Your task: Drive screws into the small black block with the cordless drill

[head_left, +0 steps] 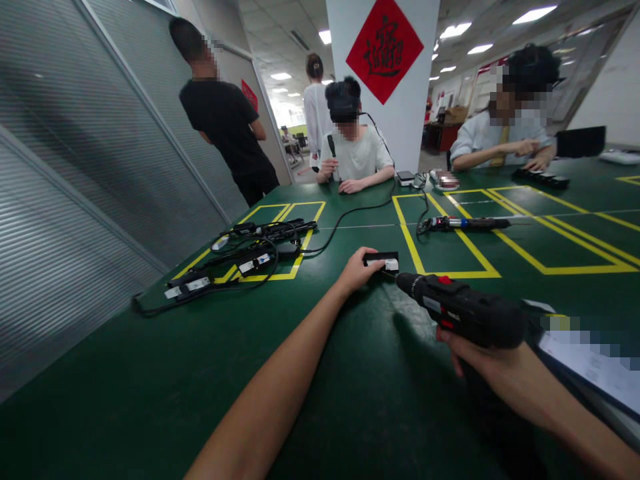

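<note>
My left hand (357,269) grips a small black piece with a white label (390,265) on the green table (200,387), its fingers pressed on the left end. In my right hand (467,350) is a black and red cordless drill (465,308), held by its handle. The drill points left, and its thin bit reaches the near side of the black piece beside my left fingertips. Whether the bit tip touches the piece, I cannot tell.
Black adapters with tangled cables (255,257) lie at the left. A cable bundle (470,223) rests at the right, beyond the drill. A clipboard with paper (590,360) is at the right edge. Two people sit across the table; two others stand behind.
</note>
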`<state>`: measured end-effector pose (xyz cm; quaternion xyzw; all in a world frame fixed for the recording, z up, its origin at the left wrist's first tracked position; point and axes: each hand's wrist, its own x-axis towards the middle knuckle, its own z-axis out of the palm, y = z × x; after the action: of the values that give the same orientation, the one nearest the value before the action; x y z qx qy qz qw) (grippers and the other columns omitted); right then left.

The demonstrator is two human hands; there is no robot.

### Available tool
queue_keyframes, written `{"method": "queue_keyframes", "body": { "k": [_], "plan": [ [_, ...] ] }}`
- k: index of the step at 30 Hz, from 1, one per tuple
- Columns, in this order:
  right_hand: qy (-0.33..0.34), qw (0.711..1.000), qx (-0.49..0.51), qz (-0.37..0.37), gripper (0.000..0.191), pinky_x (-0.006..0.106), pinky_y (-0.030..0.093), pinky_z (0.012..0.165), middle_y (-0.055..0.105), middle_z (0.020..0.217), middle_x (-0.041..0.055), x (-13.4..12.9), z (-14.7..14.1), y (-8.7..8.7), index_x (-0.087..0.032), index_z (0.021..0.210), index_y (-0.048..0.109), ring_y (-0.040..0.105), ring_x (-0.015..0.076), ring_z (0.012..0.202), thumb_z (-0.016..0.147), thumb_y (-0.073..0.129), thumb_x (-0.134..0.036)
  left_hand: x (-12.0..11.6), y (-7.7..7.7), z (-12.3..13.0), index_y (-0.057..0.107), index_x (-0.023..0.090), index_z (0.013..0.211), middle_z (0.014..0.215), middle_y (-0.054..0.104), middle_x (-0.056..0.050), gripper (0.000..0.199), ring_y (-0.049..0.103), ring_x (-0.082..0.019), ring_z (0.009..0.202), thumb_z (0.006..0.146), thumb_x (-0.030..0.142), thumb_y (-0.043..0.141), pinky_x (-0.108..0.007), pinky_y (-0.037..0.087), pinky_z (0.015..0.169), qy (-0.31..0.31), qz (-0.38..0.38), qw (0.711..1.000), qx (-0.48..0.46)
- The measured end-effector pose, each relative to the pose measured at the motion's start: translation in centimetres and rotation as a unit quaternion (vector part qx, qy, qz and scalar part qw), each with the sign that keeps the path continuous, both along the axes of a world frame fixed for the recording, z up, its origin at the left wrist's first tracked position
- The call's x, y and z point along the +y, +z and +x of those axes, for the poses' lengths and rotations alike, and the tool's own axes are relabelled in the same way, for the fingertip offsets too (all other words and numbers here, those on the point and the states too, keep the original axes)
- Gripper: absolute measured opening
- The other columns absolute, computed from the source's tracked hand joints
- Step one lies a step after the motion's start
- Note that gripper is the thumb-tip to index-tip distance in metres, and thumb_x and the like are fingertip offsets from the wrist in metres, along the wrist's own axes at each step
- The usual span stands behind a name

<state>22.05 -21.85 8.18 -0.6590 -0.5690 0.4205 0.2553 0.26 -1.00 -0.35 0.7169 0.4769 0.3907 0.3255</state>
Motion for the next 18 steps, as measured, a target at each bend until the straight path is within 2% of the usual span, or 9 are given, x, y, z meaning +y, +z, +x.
{"method": "queue_keyframes", "body": {
  "k": [6, 13, 18],
  "plan": [
    [-0.001, 1.0, -0.007, 0.002, 0.034, 0.031, 0.043, 0.058, 0.058, 0.058, -0.0007, -0.05, -0.03, 0.19, -0.022, 0.06, 0.057, 0.052, 0.0164, 0.058, 0.081, 0.054, -0.048, 0.08, 0.02, -0.07, 0.057, 0.016, 0.108, 0.098, 0.063, -0.005, 0.044, 0.058, -0.016, 0.082, 0.075, 0.045, 0.063, -0.028, 0.047, 0.076, -0.002, 0.012, 1.0, 0.003],
    [0.015, 1.0, -0.02, 0.005, 0.043, 0.033, 0.042, 0.06, 0.058, 0.058, 0.0014, 0.25, 0.22, -0.48, -0.022, 0.054, 0.056, 0.053, 0.0179, 0.059, 0.083, 0.05, -0.053, 0.26, -0.36, -0.05, 0.057, 0.016, 0.109, 0.096, 0.063, -0.005, 0.045, 0.058, -0.016, 0.082, 0.075, 0.046, 0.063, -0.028, 0.047, 0.074, -0.002, 0.013, 1.0, 0.001],
    [0.013, 0.999, -0.038, -0.002, 0.043, 0.032, 0.04, 0.057, 0.06, 0.06, 0.0023, 0.13, 0.13, -0.19, -0.022, 0.057, 0.058, 0.054, 0.0186, 0.06, 0.082, 0.049, -0.055, 0.32, -0.42, 0.0, 0.057, 0.016, 0.109, 0.093, 0.063, -0.005, 0.047, 0.058, -0.015, 0.078, 0.075, 0.048, 0.063, -0.027, 0.047, 0.069, -0.003, 0.009, 1.0, -0.001]
  ]
}}
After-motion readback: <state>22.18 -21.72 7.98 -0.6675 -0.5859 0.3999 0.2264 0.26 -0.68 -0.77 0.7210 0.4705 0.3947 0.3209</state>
